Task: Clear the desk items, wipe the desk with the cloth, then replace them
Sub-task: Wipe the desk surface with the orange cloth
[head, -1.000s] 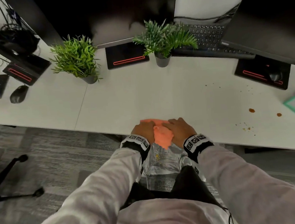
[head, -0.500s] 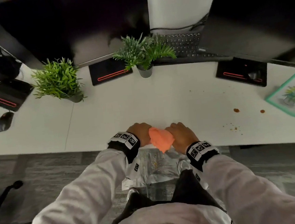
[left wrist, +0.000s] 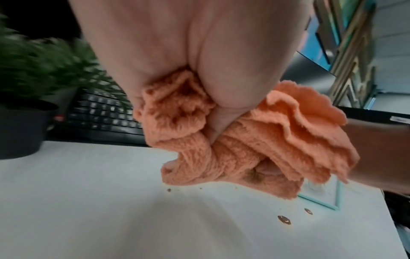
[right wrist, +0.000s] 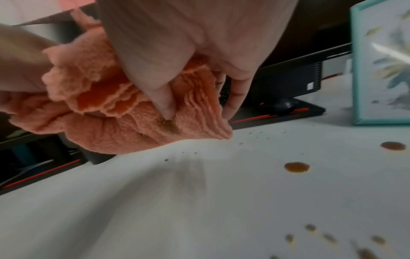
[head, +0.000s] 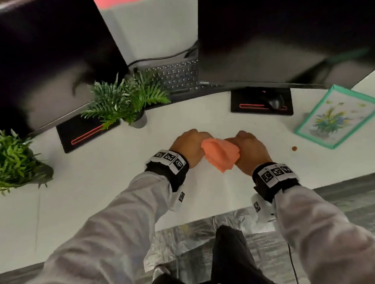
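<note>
White desk (head: 108, 178) fills most of my head view, with two dark monitors (head: 285, 24) leaning over its far edge and a black keyboard (head: 176, 75) tucked between them. On my left side sit two potted green plants, the big one (head: 7, 162) at the edge of the view and the fern-like one (head: 124, 99) in a grey pot near the left monitor's base. To the right a teal-framed flower picture (head: 338, 117) lies flat on the desk, apart from my hands.

Between my hands I hold the cloth (head: 219, 153), lifted just above the desk, roughly at its middle, in front of the right monitor. It is a salmon-orange, fuzzy terry piece, bunched into many ruffled layers, with a brownish soiled patch on its underside (right wrist: 166, 124). Its long axis runs left to right, from one fist to the other, and a loose corner hangs toward me.

My left hand (head: 188, 146) has its fingers curled tight round the cloth's left end. My right hand (head: 248, 150) grips the right end, its fingers (right wrist: 164, 103) pressed into the folds.

Smallest of all: brown drops (right wrist: 296, 167) and fine crumbs (right wrist: 250, 135) dot the desk to the right of the cloth.
</note>
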